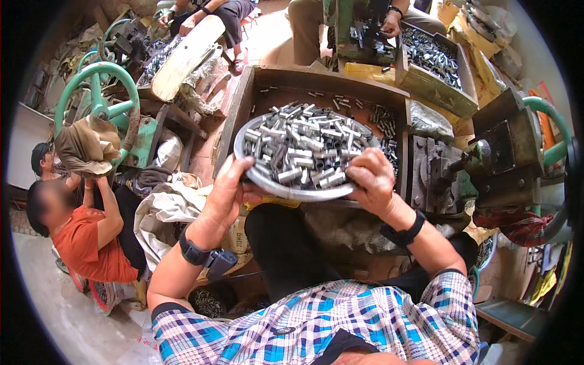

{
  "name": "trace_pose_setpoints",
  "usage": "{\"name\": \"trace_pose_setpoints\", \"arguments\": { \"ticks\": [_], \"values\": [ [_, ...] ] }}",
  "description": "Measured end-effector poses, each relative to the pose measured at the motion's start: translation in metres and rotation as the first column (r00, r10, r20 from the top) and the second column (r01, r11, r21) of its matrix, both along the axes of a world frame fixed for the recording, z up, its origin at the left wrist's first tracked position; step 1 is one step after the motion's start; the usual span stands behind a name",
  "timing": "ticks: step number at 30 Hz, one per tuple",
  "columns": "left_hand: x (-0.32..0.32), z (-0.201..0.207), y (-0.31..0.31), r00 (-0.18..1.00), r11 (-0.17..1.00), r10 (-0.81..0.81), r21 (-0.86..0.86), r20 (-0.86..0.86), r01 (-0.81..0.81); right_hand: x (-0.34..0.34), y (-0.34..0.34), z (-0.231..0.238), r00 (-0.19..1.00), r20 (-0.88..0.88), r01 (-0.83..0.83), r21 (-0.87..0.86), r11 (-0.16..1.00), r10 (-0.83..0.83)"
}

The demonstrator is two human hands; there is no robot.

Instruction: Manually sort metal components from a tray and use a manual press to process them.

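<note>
A round grey metal basin [304,193] heaped with short metal tubes [310,143] is held up in front of me, above a shallow wooden tray [234,115]. My left hand [228,182] grips the basin's left rim, thumb on top. On the opposite side, my right hand [374,179] is closed over the right rim, its fingers bent at the edge. Scattered on the tray's bottom behind the basin lie more loose tubes [344,102]; the basin hides the rest of the tray.
To the right stands a metal press [432,176] with a green handwheel [550,115]. Another green wheel [97,91] is at left, near a person in orange [91,237]. Farther back, a wooden box [441,88] holds metal pieces beside a co-worker's hand [391,24]. White cloth [167,210] lies left.
</note>
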State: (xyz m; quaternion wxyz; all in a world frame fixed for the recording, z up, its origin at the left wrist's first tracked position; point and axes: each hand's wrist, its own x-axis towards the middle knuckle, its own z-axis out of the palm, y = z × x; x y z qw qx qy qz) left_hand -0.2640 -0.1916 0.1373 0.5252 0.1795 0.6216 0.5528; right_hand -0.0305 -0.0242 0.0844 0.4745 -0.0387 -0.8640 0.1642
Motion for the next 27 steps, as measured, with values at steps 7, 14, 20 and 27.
{"name": "trace_pose_setpoints", "arguments": {
  "ticks": [7,14,20,27],
  "values": [
    [0.01,-0.023,0.002,0.978,0.963,0.208,0.168,0.03,-0.21,-0.039,0.026,0.042,0.999,0.039,0.026,-0.157,0.987,-0.021],
    [0.027,-0.052,0.01,0.942,0.89,0.331,0.314,0.051,-0.33,-0.046,0.026,0.055,0.994,0.097,0.081,-0.27,0.959,-0.057],
    [0.041,-0.058,0.014,0.922,0.859,0.235,0.378,0.309,-0.346,-0.043,0.014,0.069,0.994,0.091,0.08,-0.235,0.969,-0.06],
    [0.067,-0.052,0.011,0.849,0.871,0.033,0.401,0.527,-0.283,-0.012,-0.009,0.061,0.994,0.078,0.074,0.015,0.997,-0.075]
  ]
}}
